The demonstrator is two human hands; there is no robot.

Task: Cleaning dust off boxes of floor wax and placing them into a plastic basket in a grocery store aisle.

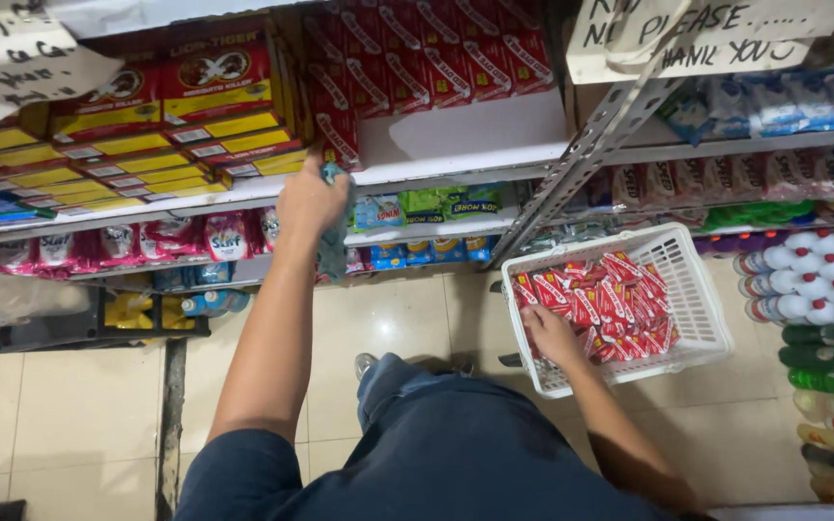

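From the head camera, my left hand (309, 198) is up at the white shelf (456, 145), its grip closed around a blue-grey cloth (332, 236) that hangs down beside the stacked red packets (340, 135). My right hand (552, 333) is down in the white basket (697, 289), fingers curled onto the loose red sachets (620, 299); I cannot tell whether it has one pinched. I judge it best to wipe flat and slow, clear of the stack.

yellow boxes (137, 159), white bottles (813, 280), green bottles (827, 357)
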